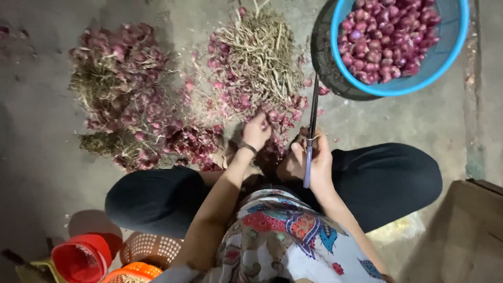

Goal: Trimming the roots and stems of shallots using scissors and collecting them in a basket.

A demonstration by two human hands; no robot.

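Observation:
My left hand (257, 131) reaches forward into a heap of red shallots with dry roots and stalks (257, 63), fingers curled among the bulbs; whether it grips one is unclear. A dark band sits on that wrist. My right hand (314, 160) holds a long thin knife (312, 115) by its blue handle, blade pointing away from me toward the basket. A blue plastic basket (450, 47) at the upper right holds several trimmed shallots (387, 36).
A second pile of untrimmed shallots (131, 99) lies to the left on the concrete floor. My knees in black trousers spread to both sides. A red tub (78, 259) and orange baskets (149, 249) stand at lower left, a wooden box (471, 230) at lower right.

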